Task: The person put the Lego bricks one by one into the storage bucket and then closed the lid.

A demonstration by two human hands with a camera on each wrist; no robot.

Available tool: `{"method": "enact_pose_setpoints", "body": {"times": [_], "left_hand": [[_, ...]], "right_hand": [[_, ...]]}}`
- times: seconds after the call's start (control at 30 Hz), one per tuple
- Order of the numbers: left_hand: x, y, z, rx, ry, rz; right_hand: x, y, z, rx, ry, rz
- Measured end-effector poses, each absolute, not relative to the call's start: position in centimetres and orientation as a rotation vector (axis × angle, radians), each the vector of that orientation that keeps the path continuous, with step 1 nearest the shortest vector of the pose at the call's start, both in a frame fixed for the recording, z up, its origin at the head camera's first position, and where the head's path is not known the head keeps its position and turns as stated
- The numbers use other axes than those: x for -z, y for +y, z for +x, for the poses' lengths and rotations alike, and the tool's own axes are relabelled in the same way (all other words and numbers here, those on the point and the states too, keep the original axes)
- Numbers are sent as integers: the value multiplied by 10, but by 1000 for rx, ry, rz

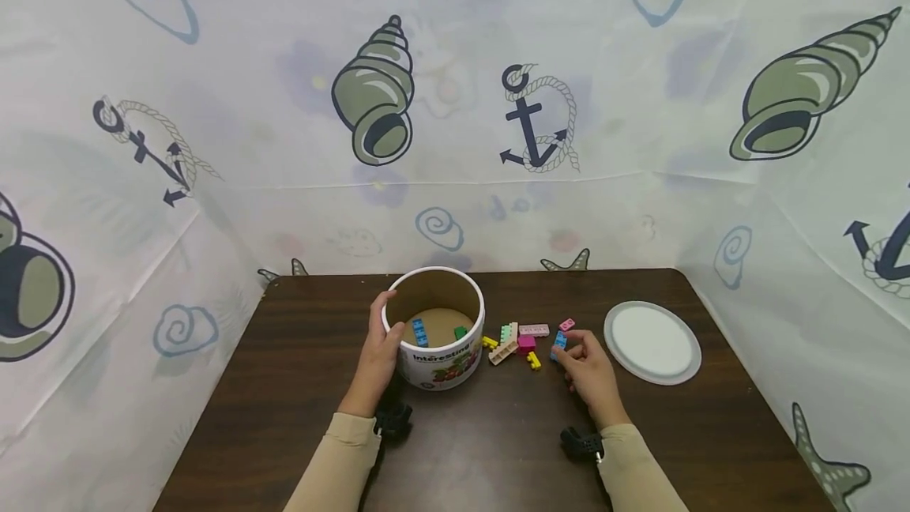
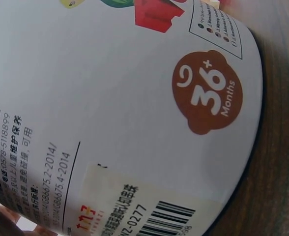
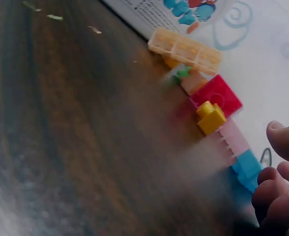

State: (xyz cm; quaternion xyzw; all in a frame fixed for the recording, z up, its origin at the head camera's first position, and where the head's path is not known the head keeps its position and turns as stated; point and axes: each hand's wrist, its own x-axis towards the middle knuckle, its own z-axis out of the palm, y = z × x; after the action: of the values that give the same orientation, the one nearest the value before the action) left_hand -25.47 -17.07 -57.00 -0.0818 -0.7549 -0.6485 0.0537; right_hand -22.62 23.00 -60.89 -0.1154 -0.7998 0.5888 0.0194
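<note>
My left hand grips the rim of a white round bucket with printed text and fruit. Its label and barcode fill the left wrist view. Inside lie a blue building brick and a green brick. My right hand is at another blue brick. In the right wrist view, thumb and fingers stand apart beside this blue brick. Loose bricks lie between bucket and hand: yellow, magenta, pale pink and beige.
A round white lid lies on the right of the dark wooden table. A small pink brick sits just behind the right hand. Patterned cloth walls surround the table's back and sides.
</note>
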Motion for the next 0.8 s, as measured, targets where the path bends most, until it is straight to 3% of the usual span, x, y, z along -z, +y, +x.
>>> {"method": "enact_pose_setpoints", "body": {"times": [0.8], "left_hand": [[567,-169,-254,1978,-2288,-263]], "right_hand": [[606,227,-228,-1366,-2765,-213]]}}
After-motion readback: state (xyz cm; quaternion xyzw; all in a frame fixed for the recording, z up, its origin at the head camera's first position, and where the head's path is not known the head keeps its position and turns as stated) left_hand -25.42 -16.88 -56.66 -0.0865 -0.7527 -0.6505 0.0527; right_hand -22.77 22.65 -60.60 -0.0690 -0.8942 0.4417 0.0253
